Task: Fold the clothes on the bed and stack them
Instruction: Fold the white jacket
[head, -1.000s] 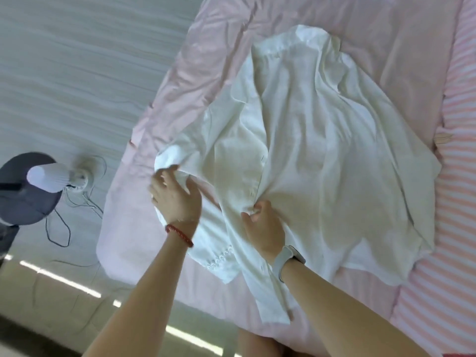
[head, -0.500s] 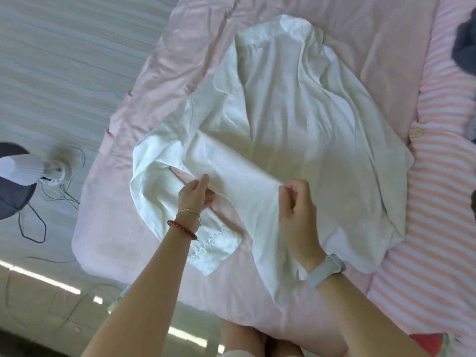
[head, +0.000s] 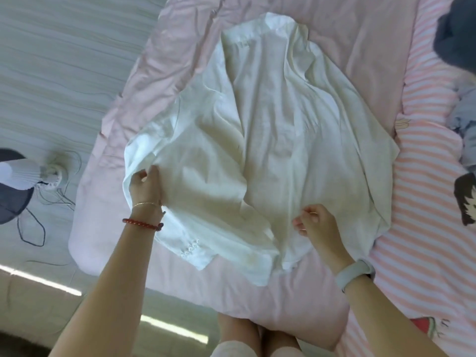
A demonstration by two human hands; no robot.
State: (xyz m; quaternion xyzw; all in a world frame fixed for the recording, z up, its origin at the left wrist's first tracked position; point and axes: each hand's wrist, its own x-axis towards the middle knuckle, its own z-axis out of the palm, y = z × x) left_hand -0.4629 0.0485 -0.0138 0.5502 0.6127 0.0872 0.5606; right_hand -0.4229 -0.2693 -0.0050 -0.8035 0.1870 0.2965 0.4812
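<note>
A white long-sleeved shirt (head: 278, 130) lies spread open on the pink bed sheet (head: 180, 47), collar at the far end. Its left sleeve is bunched at the near left, with the embroidered cuff pointing toward me. My left hand (head: 145, 188) grips a fold of that sleeve between thumb and fingers. At the shirt's lower front, my right hand (head: 315, 224) pinches the fabric with curled fingers. The near hem hangs crumpled between my two hands.
A pink-striped quilt (head: 425, 228) covers the bed's right side, with dark clothing (head: 458, 29) and a grey-blue garment (head: 463, 117) piled at its far end. A fan (head: 20, 173) and cables stand on the floor to the left. My knees (head: 244, 338) touch the bed's near edge.
The front panel my right hand held up now lies flat across the shirt. My right hand moved right and nearer. My left hand moved left onto the sleeve fold.
</note>
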